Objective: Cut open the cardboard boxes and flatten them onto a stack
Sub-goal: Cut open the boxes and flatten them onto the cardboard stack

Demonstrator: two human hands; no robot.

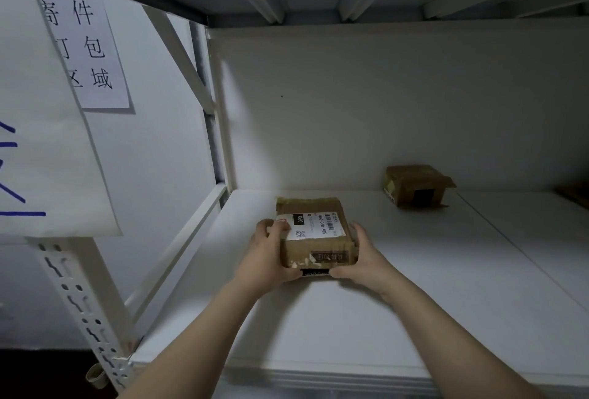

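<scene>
A flat brown cardboard box (314, 229) with a white shipping label on top sits on the white shelf (398, 287). My left hand (271, 255) grips its left side, thumb under the near edge and fingers on top by the label. My right hand (360, 255) grips its right side, thumb at the near bottom edge. A second, smaller cardboard box (416, 186) with loose flaps stands against the back wall, well to the right of both hands.
The shelf belongs to a white metal rack with a slotted upright (83, 299) at the left and another shelf overhead. Paper signs (86, 44) hang on the left. A brown object (577, 194) peeks in at the far right edge.
</scene>
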